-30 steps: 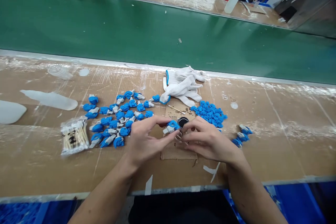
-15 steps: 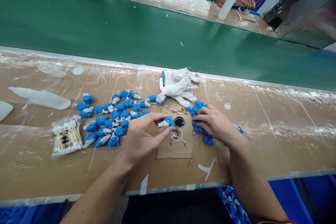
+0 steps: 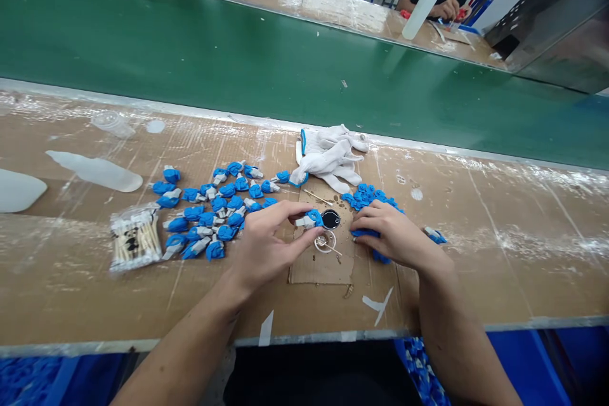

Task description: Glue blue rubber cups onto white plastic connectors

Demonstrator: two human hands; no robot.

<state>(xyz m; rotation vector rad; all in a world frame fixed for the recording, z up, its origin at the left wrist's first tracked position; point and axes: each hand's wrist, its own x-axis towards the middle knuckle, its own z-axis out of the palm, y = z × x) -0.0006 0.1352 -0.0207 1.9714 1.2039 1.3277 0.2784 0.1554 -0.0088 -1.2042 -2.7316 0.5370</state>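
Between thumb and fingers my left hand (image 3: 273,235) pinches a small blue-and-grey plastic part (image 3: 311,219), held above a piece of cardboard (image 3: 304,271). Beside it on the cardboard are a small round pot of black liquid (image 3: 331,219) and a clear cup (image 3: 325,242) with a cotton swab (image 3: 335,250) leaning in it. My right hand (image 3: 387,231) is at the pile of small blue plastic pieces (image 3: 366,195), its curled fingers closed on a blue piece (image 3: 365,233). Its fingertips are partly hidden. Many blue-and-grey parts (image 3: 219,203) lie spread left of my left hand.
White gloves (image 3: 328,158) lie behind the cardboard. At left are a bag of cotton swabs (image 3: 136,239) and a translucent bottle (image 3: 95,171). One blue-and-grey part (image 3: 434,235) lies beyond my right wrist. Across the green belt (image 3: 238,51), a person's hands (image 3: 451,9) work near a squeeze bottle (image 3: 421,13).
The view has shifted slightly, so the scene sits a little further right. My right fingers have drawn in on a blue piece at the pile; my left hand keeps its part.
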